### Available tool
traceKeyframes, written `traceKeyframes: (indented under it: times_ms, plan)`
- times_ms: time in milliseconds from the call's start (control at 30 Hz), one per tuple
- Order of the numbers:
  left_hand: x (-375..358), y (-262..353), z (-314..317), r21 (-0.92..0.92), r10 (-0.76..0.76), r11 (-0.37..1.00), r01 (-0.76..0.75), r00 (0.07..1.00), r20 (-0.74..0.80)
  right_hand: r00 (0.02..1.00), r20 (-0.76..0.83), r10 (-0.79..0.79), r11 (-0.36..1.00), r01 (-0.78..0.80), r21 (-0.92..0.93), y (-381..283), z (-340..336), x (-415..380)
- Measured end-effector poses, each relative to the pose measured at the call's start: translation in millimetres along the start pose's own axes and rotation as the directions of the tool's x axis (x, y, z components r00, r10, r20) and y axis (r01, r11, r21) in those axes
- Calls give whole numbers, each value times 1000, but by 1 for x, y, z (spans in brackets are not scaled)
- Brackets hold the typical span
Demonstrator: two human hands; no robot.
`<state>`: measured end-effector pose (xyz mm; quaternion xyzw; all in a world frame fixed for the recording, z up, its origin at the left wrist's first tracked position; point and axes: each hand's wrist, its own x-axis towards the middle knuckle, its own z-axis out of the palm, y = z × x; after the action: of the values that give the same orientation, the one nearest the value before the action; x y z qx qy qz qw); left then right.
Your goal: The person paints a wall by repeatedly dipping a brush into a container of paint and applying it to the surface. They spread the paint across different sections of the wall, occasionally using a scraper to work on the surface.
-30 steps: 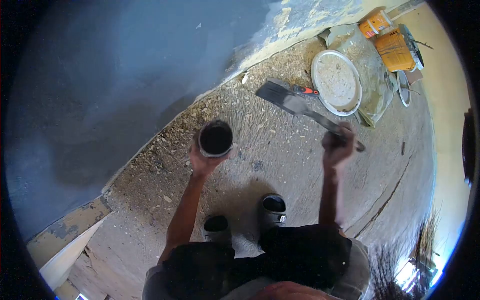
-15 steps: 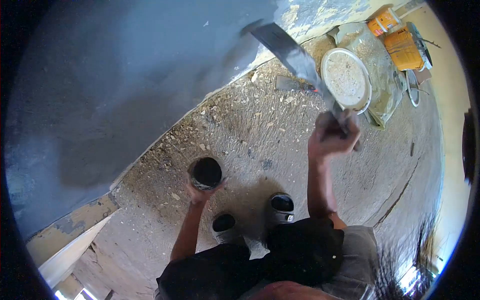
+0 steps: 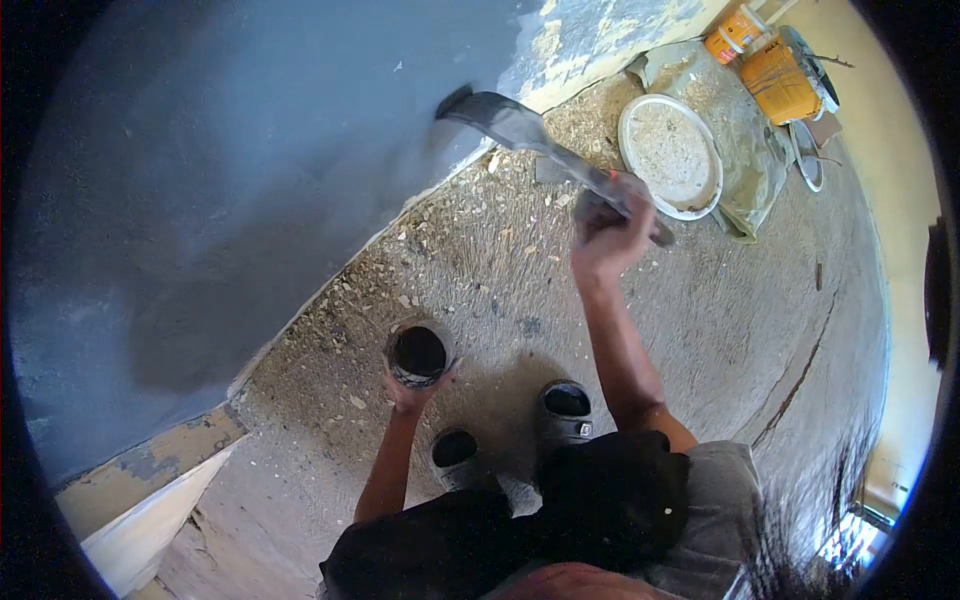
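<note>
In the lower middle, my left hand [image 3: 408, 392] is wrapped around a round container [image 3: 432, 330] whose inside looks dark. My right hand [image 3: 612, 235] grips the handle of a wide paintbrush [image 3: 510, 122] smeared with grey. The brush's dark tip is bent over and appears to press against the wall [image 3: 250, 150], which is coated in dark blue-grey paint. A flat blade tool [image 3: 550, 170] lies on the floor, partly covered by the brush.
A white round lid or tray [image 3: 672, 155] with pale debris rests partly on a plastic sheet [image 3: 750, 180]. Beyond stand a yellow bucket [image 3: 782, 85] and a smaller orange bucket [image 3: 735, 35]. Paint chips litter the floor [image 3: 480, 250] along the wall. My clogs [image 3: 565, 405] are below.
My right hand has moved left, bringing the paintbrush's tip left and down along the wall. My left hand with the container has stayed nearly in place.
</note>
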<state>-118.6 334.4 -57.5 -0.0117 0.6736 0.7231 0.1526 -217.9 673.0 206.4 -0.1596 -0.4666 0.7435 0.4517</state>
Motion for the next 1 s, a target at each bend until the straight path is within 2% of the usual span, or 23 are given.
traceKeyframes:
  times_ms: [33, 67, 133, 167, 233, 267, 300, 367, 433, 500, 567, 600, 633, 667, 700, 767, 800, 833, 900, 933, 1000]
  plan:
    - [0, -2, 0, -39, -17, 999, 16, 1000, -3, 998, -18, 67, 991, -65, 116, -10, -7, -2]
    - [-1, -4, -1, -78, -32, 996, 31, 999, -6, 998, -13, 68, 991, -66, 115, -5, -22, -1]
    - [-1, -6, -1, -156, -59, 986, 56, 998, -12, 990, -118, 74, 997, -75, -6, 17, -48, -2]
    - [-2, -7, -1, -191, -74, 979, 70, 997, -14, 990, -115, 78, 997, -79, -4, 26, -54, -3]
    - [-2, -8, -1, -254, -102, 962, 97, 995, -8, 966, -164, 201, 969, -220, -109, 36, -52, -6]
    - [-2, -9, -1, -283, -115, 953, 110, 993, 0, 948, -213, 237, 964, -256, -68, 54, -50, -4]
    - [-2, -9, -1, -312, -129, 942, 125, 992, 10, 947, -219, 235, 965, -254, -64, 67, -44, 0]
    - [-2, -9, -1, -369, -160, 916, 160, 987, 30, 981, -77, 177, 970, -187, -157, 84, -33, 5]
    - [-2, -8, -2, -393, -175, 902, 177, 984, 40, 973, -101, 207, 971, -217, -96, 53, 0, 11]
    - [-5, -6, -6, -186, -105, 977, 107, 994, 18, 962, -122, 244, 967, -250, -37, 27, 11, 15]
    - [-9, -7, -9, 25, -29, 999, 29, 1000, 6, 977, -79, 197, 961, -176, 214, 6, -12, 21]
    - [-11, -6, -10, 130, 8, 991, -9, 1000, 6, 982, -80, 170, 969, -151, 197, -1, -25, 23]
    - [-14, -6, -10, 233, 46, 971, -47, 999, 10, 987, -79, 142, 976, -126, 180, -7, -35, 24]
    - [-15, -4, -10, 334, 85, 939, -87, 996, 20, 973, -193, 128, 983, -98, 156, -6, -42, 24]
    - [-12, -2, -9, 429, 128, 894, -131, 991, 37, 974, -189, 124, 983, -94, 159, 2, -45, 24]
    - [-4, 3, -4, 599, 214, 770, -221, 973, 85, 945, -251, 211, 977, -198, 78, 18, -55, 26]
    - [-1, 5, -1, 673, 251, 692, -262, 961, 116, 879, -398, 265, 964, -256, 76, 32, -45, 30]
    - [1, 21, 8, 672, 256, 690, -271, 959, 124, 923, -340, 181, 983, -176, 48, 46, -36, 34]
    - [6, 49, 21, 701, 320, 630, -334, 934, 157, 975, -199, 97, 987, -120, -105, 50, -16, 40]
    - [7, 57, 23, 716, 348, 597, -361, 921, 174, 974, -207, 94, 988, -116, -100, 41, -4, 44]
    - [5, 69, 23, 745, 393, 529, -405, 896, 208, 996, -71, -51, 998, 50, -26, 15, 15, 51]
